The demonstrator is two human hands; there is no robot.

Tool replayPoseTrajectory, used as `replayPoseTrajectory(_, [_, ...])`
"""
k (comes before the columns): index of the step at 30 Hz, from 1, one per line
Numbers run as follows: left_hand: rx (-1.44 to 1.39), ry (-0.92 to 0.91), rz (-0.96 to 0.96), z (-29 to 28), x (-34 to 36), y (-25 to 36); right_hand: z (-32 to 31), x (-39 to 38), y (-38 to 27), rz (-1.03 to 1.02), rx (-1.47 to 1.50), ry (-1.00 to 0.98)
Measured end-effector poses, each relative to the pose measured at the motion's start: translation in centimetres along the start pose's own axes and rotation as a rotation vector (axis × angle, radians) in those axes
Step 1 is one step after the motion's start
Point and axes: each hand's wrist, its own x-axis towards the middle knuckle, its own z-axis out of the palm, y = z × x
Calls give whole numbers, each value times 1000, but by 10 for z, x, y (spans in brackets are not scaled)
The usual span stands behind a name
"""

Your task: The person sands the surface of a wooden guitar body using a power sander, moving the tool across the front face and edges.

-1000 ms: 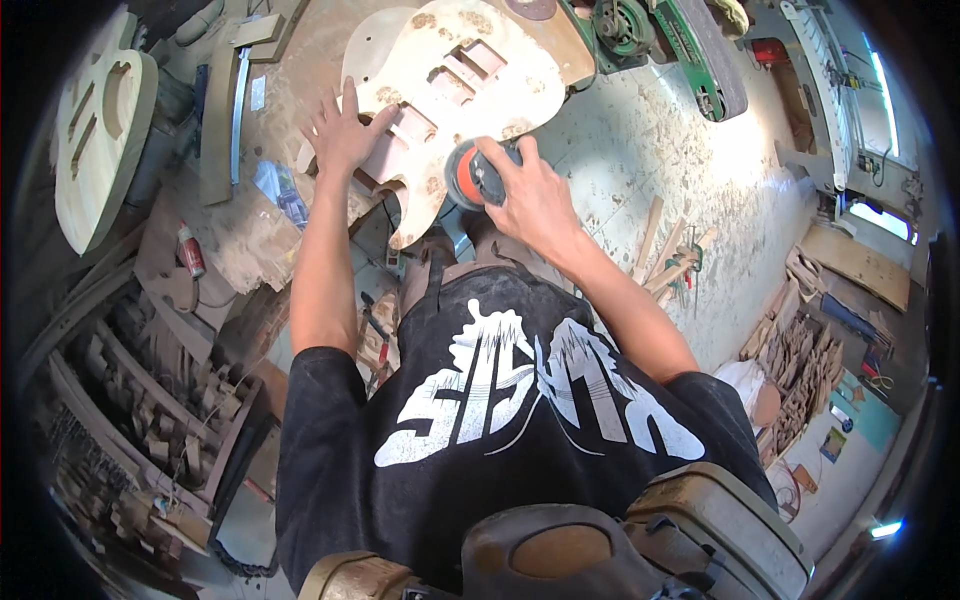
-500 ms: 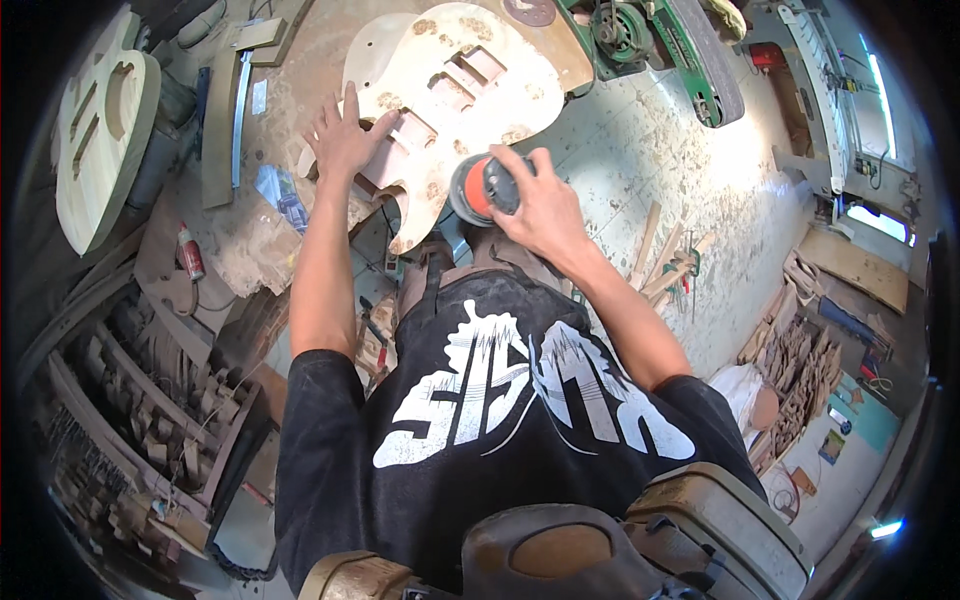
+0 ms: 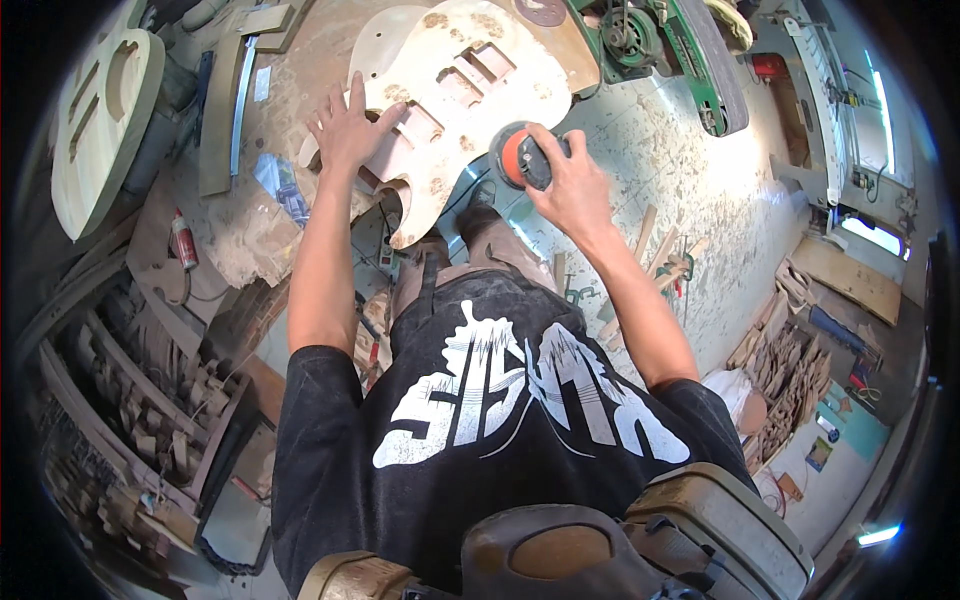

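A pale wooden electric guitar body (image 3: 430,165) with dark burl spots and cut pickup cavities lies on the workbench (image 3: 275,140). Spread over its left edge, my left hand (image 3: 350,130) presses flat with fingers apart. My right hand (image 3: 575,185) wraps round a round orange-and-black orbital sander (image 3: 515,157). The sander is tilted at the body's near right edge; whether its pad touches the wood I cannot tell. Under the guitar body, another pale flat piece (image 3: 378,45) shows at the far left.
A green belt sander (image 3: 640,45) stands at the far right of the bench. Another guitar body (image 3: 105,130) stands at the left. A red-and-white bottle (image 3: 184,240) and a blue crumpled packet (image 3: 280,188) lie nearby. Wood strips and clamps (image 3: 670,265) are on the floor.
My right hand has moved the sander right and slightly farther away along the body's edge. My left hand stays on the guitar body.
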Motion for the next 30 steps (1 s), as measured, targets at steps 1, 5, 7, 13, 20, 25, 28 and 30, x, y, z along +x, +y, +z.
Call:
replayPoseTrajectory(1, [-5,3,3,0,0,1,1,0,-6,-15,10,-18])
replayPoseTrajectory(5, [-3,10,-6,2,0,-3,10,-4,-17,-56,27,-40])
replayPoseTrajectory(7, [21,2,-3,2,0,-3,9,-6,-14,-60,13,-36])
replayPoseTrajectory(13, [-11,-18,-20,-3,-1,3,4,-4,1,43,-9,11])
replayPoseTrajectory(20, [1,-15,-7,0,1,-2,4,-3,-5,-46,-21,-42])
replayPoseTrajectory(25, [13,-5,-3,2,3,-2,2,5,-3,5,30,-2])
replayPoseTrajectory(28, [20,5,-2,5,2,-8,6,1,-17,-94,-13,-100])
replayPoseTrajectory(30, [30,0,2,4,3,-5,3,3,-11,-74,-31,-73])
